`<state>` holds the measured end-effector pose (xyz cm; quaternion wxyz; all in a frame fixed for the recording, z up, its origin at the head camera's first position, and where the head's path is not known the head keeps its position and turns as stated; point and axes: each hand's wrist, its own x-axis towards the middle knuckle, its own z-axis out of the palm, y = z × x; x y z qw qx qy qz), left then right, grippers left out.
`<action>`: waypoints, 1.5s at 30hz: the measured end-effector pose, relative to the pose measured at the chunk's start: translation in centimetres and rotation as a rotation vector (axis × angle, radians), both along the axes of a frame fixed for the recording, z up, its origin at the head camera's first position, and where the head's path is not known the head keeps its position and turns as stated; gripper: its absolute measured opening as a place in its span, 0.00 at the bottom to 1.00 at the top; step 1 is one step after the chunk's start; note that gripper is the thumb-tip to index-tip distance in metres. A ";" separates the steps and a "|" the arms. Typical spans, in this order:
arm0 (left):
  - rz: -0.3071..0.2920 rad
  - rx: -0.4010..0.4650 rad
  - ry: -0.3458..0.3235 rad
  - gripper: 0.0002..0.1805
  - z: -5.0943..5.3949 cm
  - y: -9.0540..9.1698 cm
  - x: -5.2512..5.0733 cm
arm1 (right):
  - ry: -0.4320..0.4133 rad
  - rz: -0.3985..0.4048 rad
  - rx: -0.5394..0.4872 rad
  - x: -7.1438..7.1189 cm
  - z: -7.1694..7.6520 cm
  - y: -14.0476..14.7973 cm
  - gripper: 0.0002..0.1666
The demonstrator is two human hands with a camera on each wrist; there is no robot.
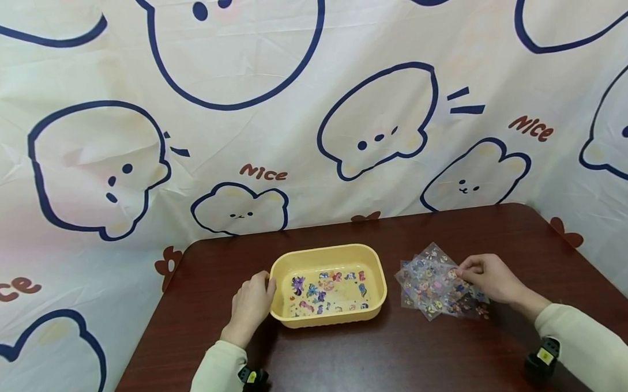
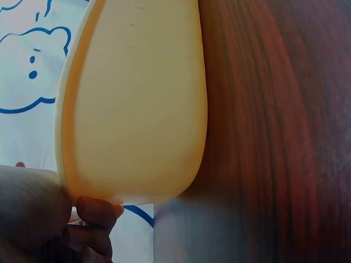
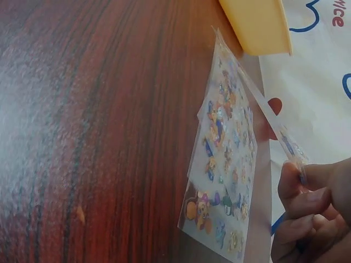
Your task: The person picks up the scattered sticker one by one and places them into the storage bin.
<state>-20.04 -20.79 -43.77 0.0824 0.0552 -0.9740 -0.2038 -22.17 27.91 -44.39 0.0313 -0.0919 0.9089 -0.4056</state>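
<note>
A yellow plastic basin [image 1: 328, 319] stands on the table, with several small cartoon stickers [image 1: 324, 285] spread over its floor. My left hand [image 1: 251, 302] grips the basin's left end, thumb and fingers at the rim; the left wrist view shows the basin's outer wall [image 2: 137, 109] above the curled fingers. To the right of the basin lies a loose pile of clear sticker sheets [image 1: 426, 284] printed with small figures. My right hand [image 1: 490, 277] pinches the edge of the top sheet [image 3: 293, 148], which is lifted at a slant off the pile in the right wrist view.
The dark wooden table [image 1: 351, 362] has rounded far corners. Behind and beside it hangs a white cloth [image 1: 301, 133] with blue bear and rabbit outlines. Each wrist carries a black strap-on device [image 1: 544, 355].
</note>
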 end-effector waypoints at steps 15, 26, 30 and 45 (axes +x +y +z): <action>0.003 0.001 0.001 0.16 0.0 0.0 0.0 | -0.039 -0.040 -0.065 0.1 0.4 0.0 0.16; 0.007 0.007 0.003 0.15 0.0 0.0 0.0 | -0.058 -0.076 -0.077 0.3 1.0 -0.2 0.19; 0.008 0.007 0.002 0.15 0.0 0.0 -0.1 | -0.055 -0.097 -0.089 0.3 1.1 -0.2 0.20; -0.004 0.000 0.009 0.15 -0.1 -0.1 -0.1 | -0.074 -0.139 -0.122 0.5 2.0 -0.7 0.23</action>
